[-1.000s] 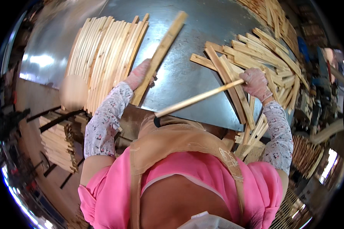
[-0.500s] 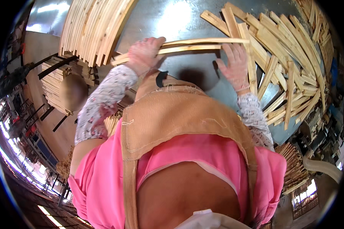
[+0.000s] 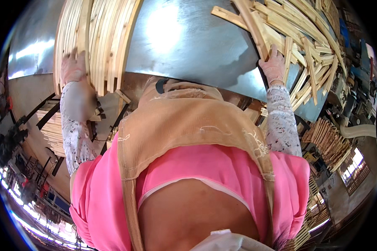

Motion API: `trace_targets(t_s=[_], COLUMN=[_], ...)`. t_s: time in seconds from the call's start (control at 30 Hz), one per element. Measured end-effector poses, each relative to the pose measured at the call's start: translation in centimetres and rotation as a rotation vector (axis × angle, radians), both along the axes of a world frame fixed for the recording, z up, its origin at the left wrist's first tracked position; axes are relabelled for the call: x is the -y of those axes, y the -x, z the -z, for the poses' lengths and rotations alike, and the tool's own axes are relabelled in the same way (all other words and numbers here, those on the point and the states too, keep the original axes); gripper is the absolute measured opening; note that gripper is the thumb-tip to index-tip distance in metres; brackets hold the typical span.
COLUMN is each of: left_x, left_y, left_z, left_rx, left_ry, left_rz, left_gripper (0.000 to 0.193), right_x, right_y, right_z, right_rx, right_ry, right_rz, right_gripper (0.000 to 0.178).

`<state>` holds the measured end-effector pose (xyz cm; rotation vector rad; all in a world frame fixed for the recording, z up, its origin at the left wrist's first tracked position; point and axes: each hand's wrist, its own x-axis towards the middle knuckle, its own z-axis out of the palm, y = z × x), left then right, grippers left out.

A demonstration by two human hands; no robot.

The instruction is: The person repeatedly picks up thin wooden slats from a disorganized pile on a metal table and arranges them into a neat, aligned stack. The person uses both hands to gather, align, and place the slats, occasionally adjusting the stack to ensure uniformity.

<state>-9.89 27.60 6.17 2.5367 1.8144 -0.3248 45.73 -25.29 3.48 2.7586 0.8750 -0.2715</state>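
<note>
My left hand (image 3: 73, 69) lies over the near end of a neat stack of wooden strips (image 3: 109, 46), fingers apart. One darker wooden strip (image 3: 84, 31) rests on top of that stack, close beside the hand. On the right, my right hand (image 3: 273, 69) is closed round the near end of a long wooden strip (image 3: 250, 23), thumb on one side and fingers on the other. That strip slants across the edge of a jumbled pile of wooden strips (image 3: 282, 21). The underside of the grip is hidden.
The shiny metal tabletop (image 3: 184, 54) carries both stack and pile, its front edge near my brown apron (image 3: 188, 121). Below on the left stands another stack of wood (image 3: 52, 134). Bundled sticks (image 3: 329, 140) and a pale hose (image 3: 360, 131) are at the far right.
My hands have moved apart. The two strips they held across the table are no longer between them; the left has gone to the stack, the right to a strip at the pile.
</note>
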Motion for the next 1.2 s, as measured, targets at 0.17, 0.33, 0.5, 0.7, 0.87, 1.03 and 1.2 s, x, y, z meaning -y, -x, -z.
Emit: trace_targets(t_s=[0.17,0.33,0.5,0.7,0.87,1.03,1.2], left_x=[7.6,13.3,15.6,13.8,10.5,8.5,8.5], left_y=[-4.4,-11.4,-20.2,-18.3,-18.1,-18.2,-17.1], left_z=[-1.7,-4.4,1.9,1.2,-3.1,-1.0,0.3], left_rx=[0.548,0.725,1.196,0.797,0.312,0.198,0.504], left_ry=[0.353,0.771,1.393,0.802,0.735,0.533,0.269], left_rz=[0.285,0.203,0.046,-0.036,0.067,0.167,0.385], left_gripper=[0.059,0.061,0.061,0.064,0.056,0.056,0.05], right_x=[-5.5,-18.3,-29.9,-32.6,-32.6,-33.6,-32.9], right_y=[3.7,9.6,15.3,12.2,10.6,20.9,29.7], right_z=[0.2,-1.3,-1.4,6.7,9.6,-1.3,4.6], right_rx=[-0.151,-0.586,-1.506,-1.049,-0.521,-0.626,-0.97], right_ry=[-0.131,-0.545,-1.28,-0.972,-0.565,-0.451,-0.342], right_rz=[0.107,-0.048,0.723,0.366,-0.147,0.165,-0.409], right_gripper=[0.102,0.073,0.039,0.049,0.053,0.041,0.05])
